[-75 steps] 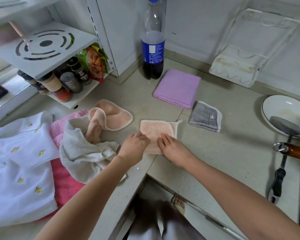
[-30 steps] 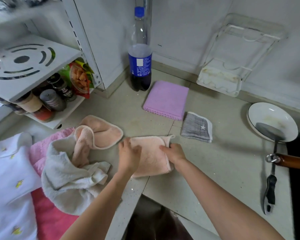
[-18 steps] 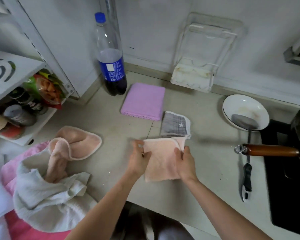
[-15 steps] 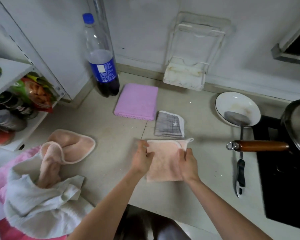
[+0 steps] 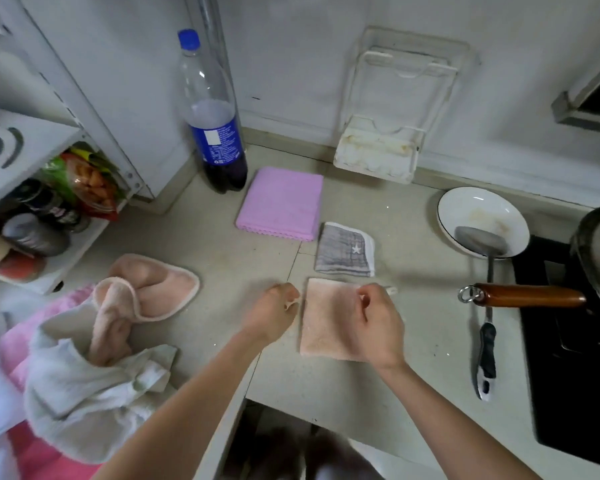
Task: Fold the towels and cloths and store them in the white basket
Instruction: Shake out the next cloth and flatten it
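A folded peach cloth [image 5: 326, 320] lies flat on the counter [image 5: 413, 362]. My left hand [image 5: 271, 317] hovers just off its left edge with fingers loosely curled, holding nothing. My right hand [image 5: 378, 323] sits over its right side, fingers also loosely curled. Beyond it lie a folded grey star cloth [image 5: 345, 249] and a folded purple towel [image 5: 281, 202]. To the left are an unfolded peach cloth [image 5: 153, 289], a crumpled off-white towel [image 5: 90, 386] and a pink towel [image 5: 25, 334].
A cola bottle [image 5: 215, 133] and a white rack [image 5: 378, 150] stand at the wall. On the right are a white plate [image 5: 482, 209], a spatula [image 5: 487, 341], a pan handle [image 5: 527, 296] and the black stove [image 5: 568, 341]. A spice shelf [image 5: 32, 220] stands left.
Both hands carried the folded peach cloth to the right, set it down below the grey star cloth and let go. The view has swung right.
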